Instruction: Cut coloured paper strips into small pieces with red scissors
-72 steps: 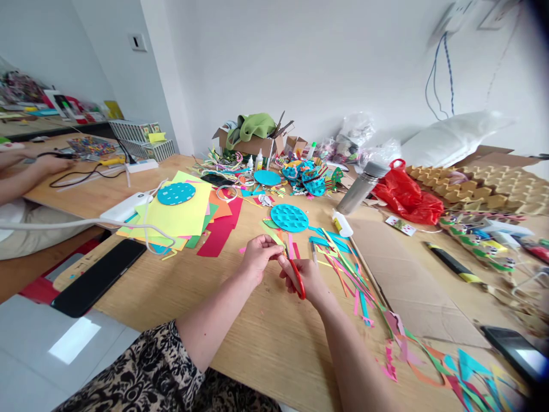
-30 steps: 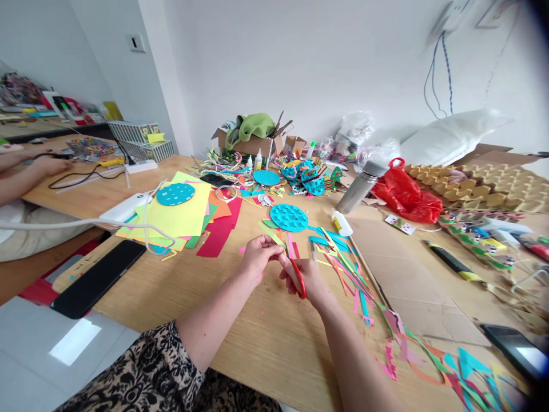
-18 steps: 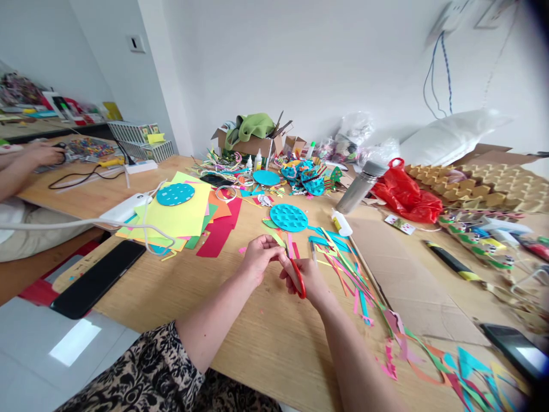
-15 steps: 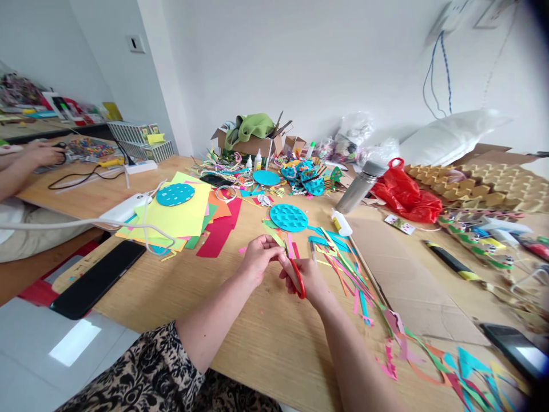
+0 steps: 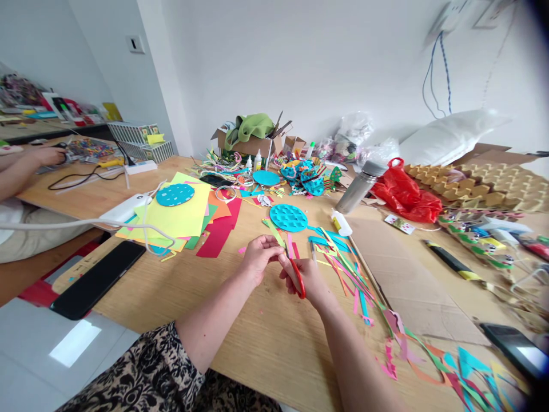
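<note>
Left hand [image 5: 258, 258]: fingers pinched together, apparently on pale-green paper strip [image 5: 273, 230], near blue disc [image 5: 289, 217] over bench [image 5: 171, 286]. Right hand [image 5: 312, 280]: fingers curled round red-handled scissors [image 5: 297, 270]; blade gap unclear. Clean snip probably wants strip taut, fingertips clear of blades.

At eight o'clock a black phone [image 5: 98, 280] is laid; at three, a red bag [image 5: 407, 197]; at eleven, a box [image 5: 252, 145] is topped with green cloth [image 5: 254, 126].
</note>
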### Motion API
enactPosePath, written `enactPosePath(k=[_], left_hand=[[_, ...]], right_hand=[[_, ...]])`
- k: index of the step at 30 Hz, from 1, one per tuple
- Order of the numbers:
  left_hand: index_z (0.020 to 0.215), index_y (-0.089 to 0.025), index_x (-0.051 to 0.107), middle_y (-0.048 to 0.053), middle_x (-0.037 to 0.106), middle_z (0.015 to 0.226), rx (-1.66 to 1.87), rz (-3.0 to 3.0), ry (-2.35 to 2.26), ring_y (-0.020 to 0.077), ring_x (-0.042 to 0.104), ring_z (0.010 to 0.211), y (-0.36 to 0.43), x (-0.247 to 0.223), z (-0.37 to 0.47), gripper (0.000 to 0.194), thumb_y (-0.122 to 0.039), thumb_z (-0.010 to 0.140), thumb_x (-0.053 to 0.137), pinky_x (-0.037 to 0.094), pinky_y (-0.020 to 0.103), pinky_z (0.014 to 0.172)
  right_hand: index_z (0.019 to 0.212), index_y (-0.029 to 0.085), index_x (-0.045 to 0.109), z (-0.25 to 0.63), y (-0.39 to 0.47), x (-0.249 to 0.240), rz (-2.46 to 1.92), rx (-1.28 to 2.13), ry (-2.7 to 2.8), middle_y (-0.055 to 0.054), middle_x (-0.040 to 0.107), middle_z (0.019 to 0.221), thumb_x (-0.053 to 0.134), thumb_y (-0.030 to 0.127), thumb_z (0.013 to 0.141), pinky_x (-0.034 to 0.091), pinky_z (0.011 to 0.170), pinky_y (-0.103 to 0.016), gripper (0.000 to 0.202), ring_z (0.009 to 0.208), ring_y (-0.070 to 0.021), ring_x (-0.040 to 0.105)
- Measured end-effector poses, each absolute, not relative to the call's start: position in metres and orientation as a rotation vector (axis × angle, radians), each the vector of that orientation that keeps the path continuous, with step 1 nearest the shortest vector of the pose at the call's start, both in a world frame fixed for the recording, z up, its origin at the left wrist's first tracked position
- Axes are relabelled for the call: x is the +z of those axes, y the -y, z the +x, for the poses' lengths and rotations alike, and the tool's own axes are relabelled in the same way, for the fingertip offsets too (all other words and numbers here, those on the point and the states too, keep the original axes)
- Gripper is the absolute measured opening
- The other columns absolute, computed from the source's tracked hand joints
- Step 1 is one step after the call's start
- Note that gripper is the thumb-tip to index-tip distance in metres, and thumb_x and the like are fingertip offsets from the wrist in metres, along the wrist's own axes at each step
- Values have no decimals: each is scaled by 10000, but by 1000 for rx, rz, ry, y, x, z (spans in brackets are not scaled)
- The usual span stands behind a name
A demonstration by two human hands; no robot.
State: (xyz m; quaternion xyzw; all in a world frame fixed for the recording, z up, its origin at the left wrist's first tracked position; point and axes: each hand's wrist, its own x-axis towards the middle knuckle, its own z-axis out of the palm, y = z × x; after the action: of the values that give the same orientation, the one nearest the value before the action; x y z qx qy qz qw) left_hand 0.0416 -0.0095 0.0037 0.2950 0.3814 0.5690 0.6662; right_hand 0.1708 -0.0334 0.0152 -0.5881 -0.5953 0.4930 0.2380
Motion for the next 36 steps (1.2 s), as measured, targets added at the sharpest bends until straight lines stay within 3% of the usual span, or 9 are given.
enactPosePath(k=[36], left_hand=[[791, -137, 562, -14, 607, 615, 1267, 669, -852, 85, 550, 541, 7, 1, 40, 322, -118, 518, 732, 446, 221, 570]], right_hand=[[618, 126, 617, 170, 34, 16, -1619, 1348, 1629, -5, 536, 419, 544, 662, 728, 352, 327, -198, 552, 348, -108, 502]])
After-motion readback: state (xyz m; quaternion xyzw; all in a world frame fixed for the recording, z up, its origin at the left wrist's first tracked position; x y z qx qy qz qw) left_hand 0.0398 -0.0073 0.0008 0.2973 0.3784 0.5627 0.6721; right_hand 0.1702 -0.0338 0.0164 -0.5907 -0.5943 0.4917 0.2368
